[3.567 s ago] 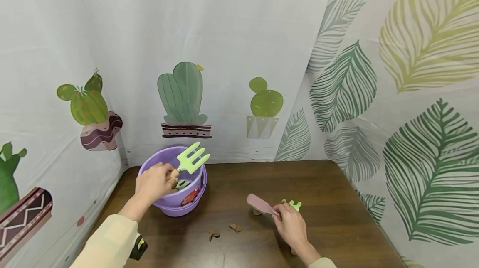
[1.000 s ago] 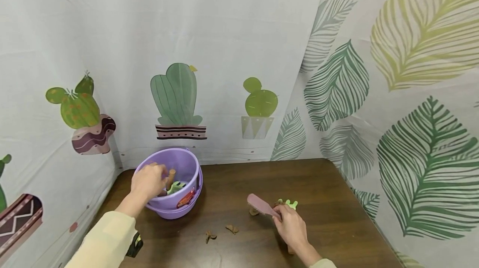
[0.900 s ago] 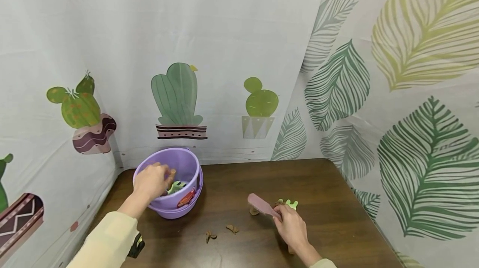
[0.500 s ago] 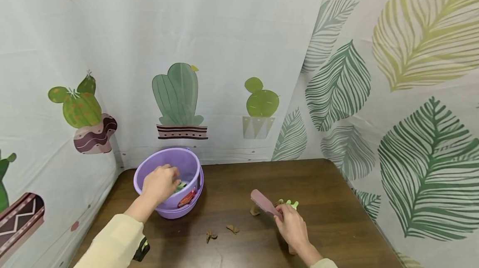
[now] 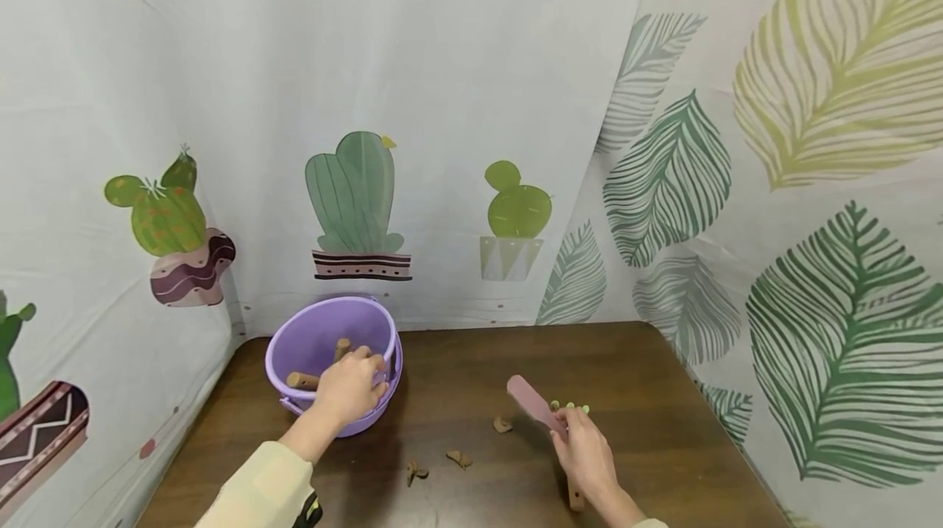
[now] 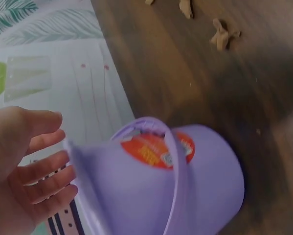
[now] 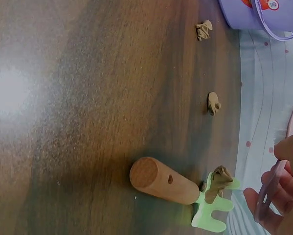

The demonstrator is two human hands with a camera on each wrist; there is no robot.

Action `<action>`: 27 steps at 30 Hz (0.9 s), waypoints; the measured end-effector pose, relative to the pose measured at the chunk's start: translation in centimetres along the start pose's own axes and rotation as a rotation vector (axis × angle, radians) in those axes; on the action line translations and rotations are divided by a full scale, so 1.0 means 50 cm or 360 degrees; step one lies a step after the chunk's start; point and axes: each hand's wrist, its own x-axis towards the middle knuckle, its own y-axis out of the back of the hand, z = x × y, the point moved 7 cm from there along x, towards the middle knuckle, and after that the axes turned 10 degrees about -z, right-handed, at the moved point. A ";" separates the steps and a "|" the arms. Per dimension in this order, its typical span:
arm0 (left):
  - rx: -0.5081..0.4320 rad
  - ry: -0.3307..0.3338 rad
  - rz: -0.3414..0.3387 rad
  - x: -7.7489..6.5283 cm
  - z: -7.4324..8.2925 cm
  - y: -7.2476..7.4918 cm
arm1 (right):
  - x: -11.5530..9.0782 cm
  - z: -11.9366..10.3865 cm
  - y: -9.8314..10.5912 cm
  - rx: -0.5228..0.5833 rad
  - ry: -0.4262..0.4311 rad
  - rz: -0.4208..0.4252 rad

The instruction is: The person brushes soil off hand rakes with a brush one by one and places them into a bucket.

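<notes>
My left hand (image 5: 349, 387) is over the front right rim of the purple bucket (image 5: 305, 340), with nothing held. In the left wrist view its relaxed fingers (image 6: 51, 166) lie beside the bucket rim. Two wooden tool handles (image 5: 302, 381) show inside the bucket, their other ends hidden. My right hand (image 5: 585, 450) grips a pink brush (image 5: 526, 397) by its handle, bristles facing down and to the left. Beneath that hand a small green fork with a wooden handle (image 7: 158, 181) lies on the table, a crumpled brown piece (image 7: 218, 183) on its tines.
Dry brown leaf-like scraps (image 5: 459, 458) lie scattered on the dark wooden table (image 5: 471, 364) between the bucket and the brush. A curtain (image 5: 457, 86) printed with cacti and leaves hangs behind and beside the table.
My left hand lowered a green fork into the bucket, let it go and moved right to the rim. My right hand keeps the brush, now a little further right and turned slightly.
</notes>
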 end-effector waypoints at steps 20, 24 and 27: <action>-0.0105 -0.0165 0.0066 0.004 0.125 -0.103 | -0.007 0.030 0.039 -0.0047 0.0145 0.0265; -0.0130 -0.0183 -0.0021 0.004 0.161 -0.142 | -0.008 0.041 0.045 -0.0054 0.0130 0.0277; -0.0153 -0.0196 -0.0073 0.002 0.190 -0.168 | -0.010 0.051 0.048 -0.0044 0.0107 0.0279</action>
